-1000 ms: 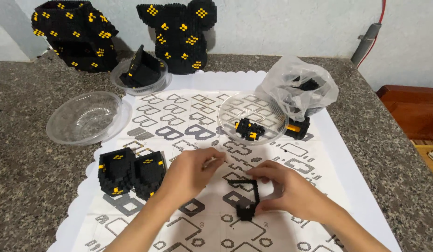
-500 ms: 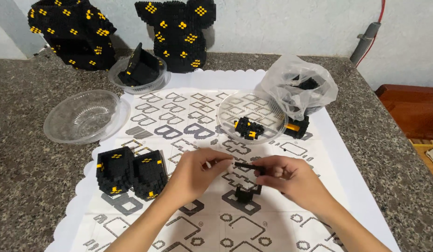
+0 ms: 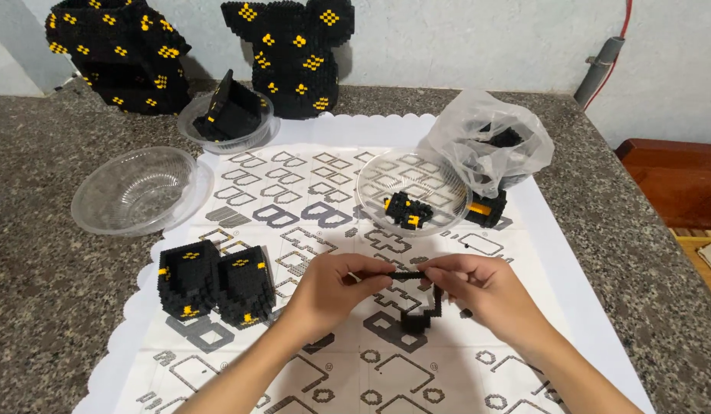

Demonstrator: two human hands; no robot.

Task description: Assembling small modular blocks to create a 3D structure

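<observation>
Joining small black bricks above a printed instruction sheet [image 3: 294,192]: the step in hand appears to be the fitting of a thin strip onto a partly built piece. The left hand [image 3: 332,287] pinches the near end of a slim black brick strip [image 3: 405,274] between thumb and forefinger, fingers closed narrowly on it; what looks like a pale stick projects from the same pinch. The right hand [image 3: 478,291] closes on the strip's far end and on the top of an angular black frame [image 3: 420,310], which hangs just below both grips, its lower end close to or touching the sheet. Thus the strip spans the gap between the two pinches, level and held off the sheet.

Judged from this, the next move calls for lining the strip's studs up squarely with the frame and pressing evenly from both ends, since so thin a row could bend or come apart.

Beyond the right hand stands a clear bowl [image 3: 386,172] holding loose black and yellow pieces. Beside the left hand, towards its outer side, sit two finished black blocks [image 3: 217,284]. Well beyond both grips stand two large black models [image 3: 290,54] against the wall.
</observation>
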